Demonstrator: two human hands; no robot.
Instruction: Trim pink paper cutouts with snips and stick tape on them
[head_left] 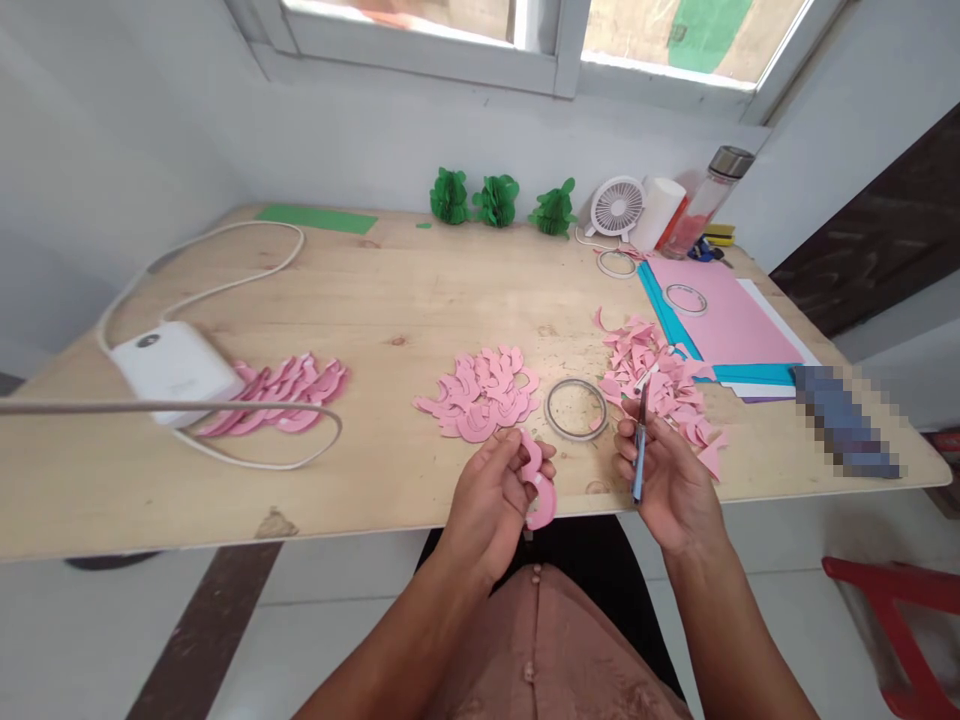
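Between the fingers of my left hand [491, 500] is a curved pink paper piece [543, 503], held over the table's front edge. My right hand [671, 475] has its fingers around a small blue-handled tool [640, 462] with a dark, narrow blade pointing away from me. A pile of curved pink cutouts [480, 395] lies just beyond my left hand. Beyond my right hand are heaped pink paper scraps [660, 375]. A roll of tape [576, 409] lies flat between the two piles.
At the left, a white box [178, 370] with a cable stands beside more pink cutouts [289, 395]. Green paper shapes [495, 201], a small fan [617, 207] and a bottle [701, 205] stand along the back. Pink sheets [731, 325] lie right; a red stool [900, 620] stands below.
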